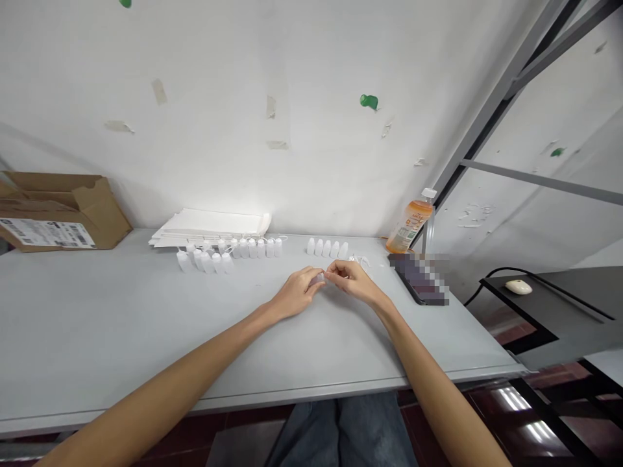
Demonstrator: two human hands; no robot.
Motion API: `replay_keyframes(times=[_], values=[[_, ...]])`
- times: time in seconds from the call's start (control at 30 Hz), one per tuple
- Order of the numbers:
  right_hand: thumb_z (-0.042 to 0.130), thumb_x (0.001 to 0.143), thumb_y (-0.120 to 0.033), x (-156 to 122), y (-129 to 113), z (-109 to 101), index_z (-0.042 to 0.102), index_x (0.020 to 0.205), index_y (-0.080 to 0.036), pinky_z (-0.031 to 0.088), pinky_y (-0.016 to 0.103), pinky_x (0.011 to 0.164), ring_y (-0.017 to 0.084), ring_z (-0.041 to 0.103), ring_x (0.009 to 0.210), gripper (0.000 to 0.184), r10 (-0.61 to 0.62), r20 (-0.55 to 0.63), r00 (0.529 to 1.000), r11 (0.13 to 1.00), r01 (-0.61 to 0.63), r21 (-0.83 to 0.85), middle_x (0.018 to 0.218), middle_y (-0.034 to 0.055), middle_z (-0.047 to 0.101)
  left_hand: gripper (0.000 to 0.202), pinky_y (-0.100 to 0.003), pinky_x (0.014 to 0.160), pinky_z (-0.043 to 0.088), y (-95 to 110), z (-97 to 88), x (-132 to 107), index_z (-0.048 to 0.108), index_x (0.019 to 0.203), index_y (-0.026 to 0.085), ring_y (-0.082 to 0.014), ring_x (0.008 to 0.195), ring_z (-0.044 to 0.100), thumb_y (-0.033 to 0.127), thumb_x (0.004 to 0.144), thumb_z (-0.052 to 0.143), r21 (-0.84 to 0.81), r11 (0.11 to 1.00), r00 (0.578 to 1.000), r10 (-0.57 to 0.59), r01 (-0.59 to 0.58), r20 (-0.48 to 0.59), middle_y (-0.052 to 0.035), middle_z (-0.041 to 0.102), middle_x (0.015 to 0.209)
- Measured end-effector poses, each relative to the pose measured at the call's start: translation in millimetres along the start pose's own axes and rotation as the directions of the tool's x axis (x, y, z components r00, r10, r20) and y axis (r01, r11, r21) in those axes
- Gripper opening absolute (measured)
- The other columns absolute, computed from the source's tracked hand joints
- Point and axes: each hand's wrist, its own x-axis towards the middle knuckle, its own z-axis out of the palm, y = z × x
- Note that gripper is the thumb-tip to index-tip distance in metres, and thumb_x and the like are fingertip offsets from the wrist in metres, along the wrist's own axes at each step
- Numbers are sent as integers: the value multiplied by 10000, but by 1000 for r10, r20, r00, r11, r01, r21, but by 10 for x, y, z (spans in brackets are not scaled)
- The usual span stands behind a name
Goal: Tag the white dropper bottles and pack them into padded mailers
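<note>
My left hand (299, 292) is closed round a small translucent white plastic bottle (317, 279), held on its side just above the table. My right hand (351, 279) pinches at the bottle's right end; whatever sits between those fingertips is too small to make out. Behind my hands stands a short row of open-topped small white bottles (327, 249). Left of them are several capped small bottles (260, 248) in a row, and more capped ones (206, 261) stand farther left. By my right hand lies a little pile of white cap pieces (360, 261), partly hidden.
The grey table (121, 324) runs along a white wall. At its back lie a stack of white sheets (209, 222) and an opened cardboard box (53, 211). An orange drink bottle (411, 224) and a phone (419, 279) are on the right, near a metal frame (487, 117).
</note>
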Motion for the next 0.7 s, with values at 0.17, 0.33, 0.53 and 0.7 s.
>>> replay_keyframes(times=[0.17,0.33,0.53,0.7], values=[[352,925,-470,32,92,74,433,499,-164,296,260,540,97,380,499,531,36,-24,999,994,-38,-106,491,-20,414,257,-276,667,425,-11,39,-9,619,1044,177,-156,717,541,330,925,449,6,1000,1000,16,-16,-17,-37,593,850],[445,889,-448,0,30,-14,549,648,-161,328,249,530,108,444,507,389,35,0,999,999,-35,35,523,-23,480,265,-273,643,411,-23,35,20,617,1001,178,-159,708,542,367,924,448,1,1000,998,-13,14,-63,-35,611,836],[501,845,-382,3,16,22,483,655,-180,293,233,480,92,394,467,278,42,89,995,988,-55,146,500,-51,436,257,-275,652,409,-3,21,1,612,976,177,-163,733,542,354,932,432,3,1000,999,-2,2,-37,-37,607,839],[447,873,-485,34,75,80,375,532,-190,263,248,469,82,310,444,457,58,77,995,989,-68,132,466,-53,339,234,-277,647,405,13,8,1,619,931,172,-158,707,529,336,925,451,-3,1000,1000,-10,10,-14,-29,591,811]])
